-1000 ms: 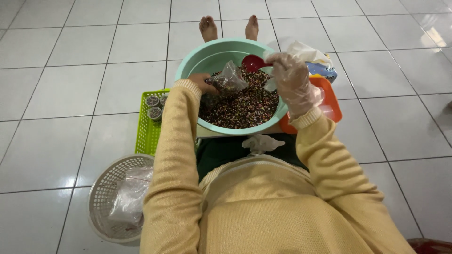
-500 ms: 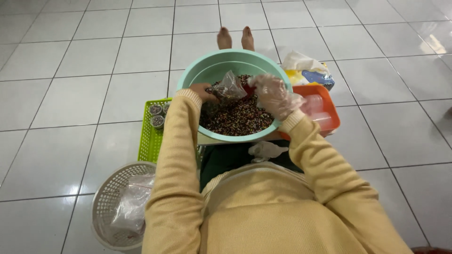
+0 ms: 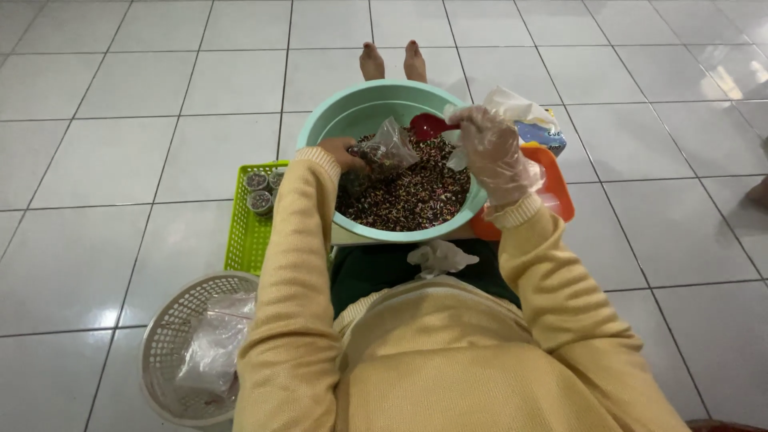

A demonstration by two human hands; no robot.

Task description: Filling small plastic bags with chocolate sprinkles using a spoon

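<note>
The right hand (image 3: 492, 152) has lifted, its grip closed on the red scoop (image 3: 428, 126) beside the small clear bag (image 3: 392, 144) pinched in the left hand (image 3: 340, 152) over the green basin (image 3: 352, 116); a slack bag mouth could spill beads.

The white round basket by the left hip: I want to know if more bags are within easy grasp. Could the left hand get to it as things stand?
Probably yes, once freed: the white basket lies open-topped beside the left elbow, but the left hand holds a small clear bag over the bowl.
</note>
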